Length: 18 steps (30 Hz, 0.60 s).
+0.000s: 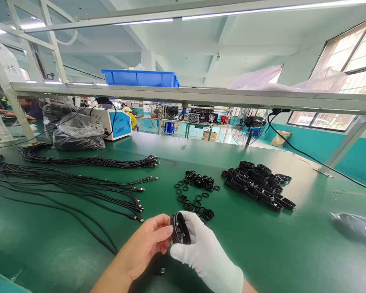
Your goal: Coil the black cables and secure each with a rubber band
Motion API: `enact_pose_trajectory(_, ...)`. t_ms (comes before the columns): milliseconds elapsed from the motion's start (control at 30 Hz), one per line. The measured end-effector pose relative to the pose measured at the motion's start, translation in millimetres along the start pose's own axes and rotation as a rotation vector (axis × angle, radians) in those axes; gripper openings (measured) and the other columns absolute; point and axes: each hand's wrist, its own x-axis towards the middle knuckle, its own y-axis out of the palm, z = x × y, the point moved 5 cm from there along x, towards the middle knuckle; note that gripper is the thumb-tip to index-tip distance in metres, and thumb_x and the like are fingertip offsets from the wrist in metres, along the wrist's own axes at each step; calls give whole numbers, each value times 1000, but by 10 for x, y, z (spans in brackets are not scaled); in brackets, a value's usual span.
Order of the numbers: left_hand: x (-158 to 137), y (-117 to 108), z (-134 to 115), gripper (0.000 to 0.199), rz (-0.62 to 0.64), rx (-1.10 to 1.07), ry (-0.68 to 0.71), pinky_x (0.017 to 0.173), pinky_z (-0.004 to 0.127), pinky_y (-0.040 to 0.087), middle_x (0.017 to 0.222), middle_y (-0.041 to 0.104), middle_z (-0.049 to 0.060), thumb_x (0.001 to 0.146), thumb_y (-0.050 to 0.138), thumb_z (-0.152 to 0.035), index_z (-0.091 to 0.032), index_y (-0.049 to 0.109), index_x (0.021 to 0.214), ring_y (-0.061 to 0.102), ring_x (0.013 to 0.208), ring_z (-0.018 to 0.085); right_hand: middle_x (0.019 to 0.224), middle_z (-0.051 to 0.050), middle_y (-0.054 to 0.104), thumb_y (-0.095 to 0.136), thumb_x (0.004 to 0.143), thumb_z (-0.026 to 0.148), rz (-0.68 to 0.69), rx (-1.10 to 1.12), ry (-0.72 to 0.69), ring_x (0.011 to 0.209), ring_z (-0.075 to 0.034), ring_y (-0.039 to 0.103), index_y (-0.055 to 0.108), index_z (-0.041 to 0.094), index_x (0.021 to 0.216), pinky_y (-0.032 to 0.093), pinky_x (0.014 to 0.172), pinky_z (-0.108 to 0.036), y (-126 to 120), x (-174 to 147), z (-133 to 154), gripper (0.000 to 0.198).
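A coiled black cable [179,228] is held between both hands, just above the green table. My left hand [154,236], bare, pinches the coil's left side with thumb and fingers. On the other side my right hand [199,244], in a white knitted glove, grips the coil with its thumb below and fingers over the top. A metal plug end [162,270] shows below the hands. Beyond the coil lie many small black rings [198,181], some heaped and some scattered. Loose straight black cables [110,191] spread to the left, their metal plugs pointing right.
Stacked finished-looking cable coils [258,183] stand at the right. A bundle of cables [91,160], filled plastic bags [79,132] and a white-and-blue machine [114,122] are at the back left. An overhead shelf [201,95] holds a blue bin [140,77]. A clear bag [358,228] lies far right.
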Motion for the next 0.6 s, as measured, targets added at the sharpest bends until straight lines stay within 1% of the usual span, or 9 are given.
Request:
enact_pose_trajectory(100, 21, -25, 13, 17, 30, -80, -4, 56, 20, 35, 72, 53, -1, 76, 67, -28, -14, 60, 83, 45, 59, 7, 98, -3, 63, 66, 60, 15, -13, -29, 12, 88, -22, 61, 44, 24, 114, 48, 74, -35, 5, -21, 32, 59)
enact_pose_trajectory(300, 15, -23, 10, 13, 105, -183, 22, 59, 20, 37, 73, 54, 0, 75, 70, -25, -15, 63, 81, 47, 61, 8, 106, -2, 62, 67, 58, 14, -62, -29, -35, 90, -22, 61, 42, 28, 119, 49, 80, -35, 6, -44, 32, 68)
enact_pose_trajectory(433, 6, -5, 3, 14, 97, -226, 15, 59, 20, 38, 72, 56, 0, 74, 71, -23, -15, 64, 83, 49, 62, 8, 112, -4, 59, 69, 55, 15, -82, 1, 16, 95, -22, 60, 38, 26, 124, 48, 85, -35, 21, -74, 7, 76)
enact_pose_trajectory(600, 15, -2, 18, 17, 61, -251, -36, 61, 21, 41, 79, 61, 3, 74, 72, -23, -13, 66, 87, 53, 65, 9, 110, -5, 59, 68, 54, 19, -90, -24, 77, 88, -21, 61, 30, 23, 132, 49, 81, -35, 48, -111, 67, 86)
